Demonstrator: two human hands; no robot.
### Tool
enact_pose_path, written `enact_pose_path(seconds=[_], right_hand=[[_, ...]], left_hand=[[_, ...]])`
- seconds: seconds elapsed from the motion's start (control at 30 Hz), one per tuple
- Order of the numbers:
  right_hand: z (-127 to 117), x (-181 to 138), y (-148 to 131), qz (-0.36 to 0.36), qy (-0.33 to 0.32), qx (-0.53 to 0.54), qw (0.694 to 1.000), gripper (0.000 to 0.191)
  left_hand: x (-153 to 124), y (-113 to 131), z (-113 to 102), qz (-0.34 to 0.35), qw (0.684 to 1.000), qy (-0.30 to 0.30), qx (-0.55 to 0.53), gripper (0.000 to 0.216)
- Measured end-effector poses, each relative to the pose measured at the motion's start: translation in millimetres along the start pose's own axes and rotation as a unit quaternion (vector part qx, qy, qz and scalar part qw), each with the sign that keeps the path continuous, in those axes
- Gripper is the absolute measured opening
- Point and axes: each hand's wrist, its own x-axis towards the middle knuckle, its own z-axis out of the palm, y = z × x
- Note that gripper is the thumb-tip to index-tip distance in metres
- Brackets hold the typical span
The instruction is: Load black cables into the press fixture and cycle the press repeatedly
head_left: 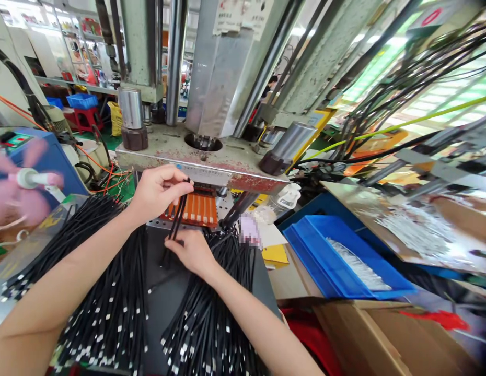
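Observation:
My left hand [159,190] pinches the upper ends of a few flat black cables [179,216] in front of the press. Lower down, my right hand [194,250] has its thumb and fingers closed on the same cables. Just behind them is an orange-brown mould [199,208] with light strips along its slots, under the press head. A large pile of black cables with shiny metal ends [113,292] lies to the left. Another such bundle [215,318] spreads beneath my right forearm. The cable tips inside my fingers are partly hidden.
The press's scuffed steel plate [227,167] overhangs the mould, with thick columns above. A pink fan [27,178] is blurred at left. On the right are a blue bin [325,261] with white strips, a clear plastic bottle [288,196] and a cardboard box [376,339].

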Motion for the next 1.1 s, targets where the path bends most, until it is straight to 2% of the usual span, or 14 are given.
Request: enact_pose_path(seconds=[0.1,0.2,0.27,0.33,0.4,0.43,0.5,0.6,0.67,0.77,0.87,0.93,1.03,1.1], right_hand=[[-19,49,19,0.033,0.058,0.003,0.998,0.022],[-38,92,38,0.094,0.08,0.007,0.992,0.024],[-45,108,48,0.121,0.083,0.003,0.989,0.024],[-48,117,53,0.133,0.083,-0.007,0.988,0.028],[-48,121,54,0.139,0.079,-0.022,0.987,0.034],[-48,122,54,0.139,0.078,-0.029,0.987,0.034],[-47,121,51,0.132,0.076,-0.039,0.988,0.03],[-46,116,47,0.115,0.069,-0.042,0.99,0.022],[-46,113,47,0.103,0.067,-0.043,0.991,0.02],[-47,117,51,0.073,0.063,-0.09,0.991,0.021],[-49,127,54,0.066,0.071,-0.158,0.983,0.021],[-49,128,54,0.097,0.102,-0.188,0.972,0.023],[-46,114,49,0.129,0.138,-0.238,0.953,0.024],[-43,101,45,0.119,0.118,-0.251,0.953,0.02]], left_hand=[[5,-4,2,0.044,0.998,0.037,0.003,0.022],[-6,-27,1,0.036,0.996,0.061,0.056,0.036],[-22,-49,0,0.021,0.988,0.015,0.151,0.022],[-37,-74,-2,0.038,0.964,-0.09,0.249,0.008],[-48,-98,-3,0.079,0.934,-0.188,0.294,0.014],[-52,-108,-3,0.099,0.924,-0.214,0.299,0.019],[-54,-125,-1,0.129,0.915,-0.23,0.306,0.026],[-53,-135,3,0.137,0.913,-0.212,0.321,0.031],[-54,-131,4,0.132,0.903,-0.221,0.343,0.033],[-54,-118,0,0.12,0.87,-0.279,0.388,0.04],[-40,-110,-2,0.074,0.843,-0.331,0.418,0.048],[-21,-114,1,0.031,0.83,-0.35,0.434,0.054],[13,-128,11,-0.051,0.813,-0.355,0.459,0.058],[35,-139,19,-0.095,0.808,-0.337,0.473,0.057]])
